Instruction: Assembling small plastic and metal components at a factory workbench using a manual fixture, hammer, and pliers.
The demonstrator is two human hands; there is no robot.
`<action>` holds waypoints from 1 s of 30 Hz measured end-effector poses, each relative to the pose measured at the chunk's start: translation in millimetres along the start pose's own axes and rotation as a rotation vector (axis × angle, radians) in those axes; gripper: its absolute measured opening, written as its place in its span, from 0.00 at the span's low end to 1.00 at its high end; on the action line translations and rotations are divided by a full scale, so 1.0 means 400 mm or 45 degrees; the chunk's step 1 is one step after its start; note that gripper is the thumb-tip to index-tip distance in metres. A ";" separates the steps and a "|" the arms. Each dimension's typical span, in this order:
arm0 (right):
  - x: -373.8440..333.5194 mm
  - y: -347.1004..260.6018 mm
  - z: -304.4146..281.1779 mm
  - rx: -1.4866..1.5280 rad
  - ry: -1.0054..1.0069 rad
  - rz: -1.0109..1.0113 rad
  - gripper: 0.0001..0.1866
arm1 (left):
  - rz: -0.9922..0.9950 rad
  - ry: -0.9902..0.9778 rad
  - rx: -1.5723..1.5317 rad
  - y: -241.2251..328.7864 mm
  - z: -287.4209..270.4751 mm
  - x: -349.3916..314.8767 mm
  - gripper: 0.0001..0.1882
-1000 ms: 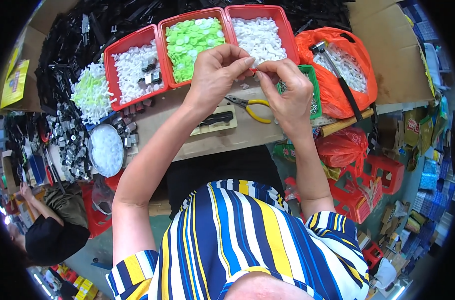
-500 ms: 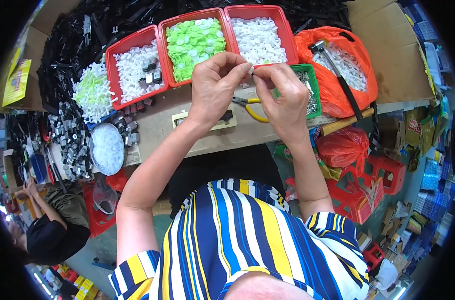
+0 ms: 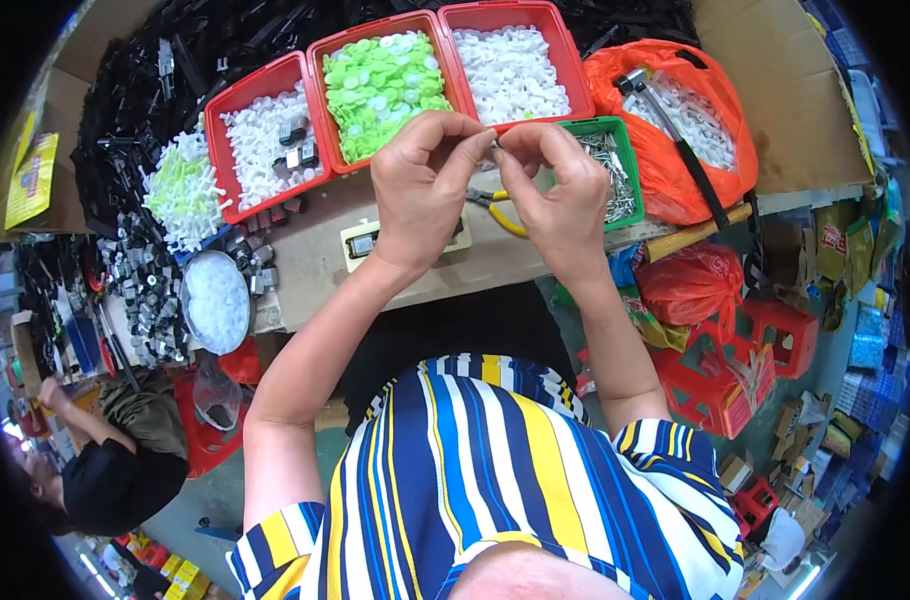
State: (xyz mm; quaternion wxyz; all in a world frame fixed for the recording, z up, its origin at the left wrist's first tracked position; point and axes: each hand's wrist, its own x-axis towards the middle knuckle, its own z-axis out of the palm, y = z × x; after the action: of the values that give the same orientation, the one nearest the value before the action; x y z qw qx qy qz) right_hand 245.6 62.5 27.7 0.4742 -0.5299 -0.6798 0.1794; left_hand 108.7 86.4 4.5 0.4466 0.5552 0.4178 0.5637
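Note:
My left hand (image 3: pixel 418 185) and my right hand (image 3: pixel 558 190) meet fingertip to fingertip above the table. Both are closed in a pinch on a tiny dark part (image 3: pixel 495 145), too small and too covered by the fingers to name. Under my left wrist lies a cream-coloured frame (image 3: pixel 360 245) with a dark inside, partly hidden by the forearm. Yellow-handled pliers (image 3: pixel 507 214) rest on the table between my hands. Just behind my right hand stands a green tray (image 3: pixel 630 170) of small metal pins.
Three red trays line the back: white parts with dark blocks (image 3: pixel 270 135), green and white discs (image 3: pixel 387 90), white parts (image 3: pixel 510 75). A hammer (image 3: pixel 680 140) lies across an orange bag (image 3: pixel 665 195). Left are metal blocks (image 3: pixel 155 300) and a dish (image 3: pixel 216 310). Another person (image 3: pixel 110 470) sits left.
My joined hands have shifted slightly left, still pinching. More of the cream frame shows beside my left forearm. The other person's arm has moved at the left.

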 end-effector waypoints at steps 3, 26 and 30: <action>0.001 -0.001 0.011 0.143 0.009 0.162 0.06 | 0.027 0.007 0.071 -0.009 -0.003 -0.012 0.04; -0.031 0.058 0.021 0.121 -0.199 -0.398 0.08 | -0.894 -0.088 -0.560 0.035 -0.093 -0.037 0.11; -0.041 0.059 0.033 0.127 -0.188 -0.411 0.08 | -0.831 -0.077 -0.581 0.041 -0.093 -0.061 0.14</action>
State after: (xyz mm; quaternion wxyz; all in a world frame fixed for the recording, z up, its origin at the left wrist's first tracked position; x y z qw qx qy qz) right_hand 247.2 60.0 -3.7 0.4711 -0.3752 -0.7793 0.1729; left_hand 70.6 59.6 12.7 0.7262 0.2961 0.4230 0.4539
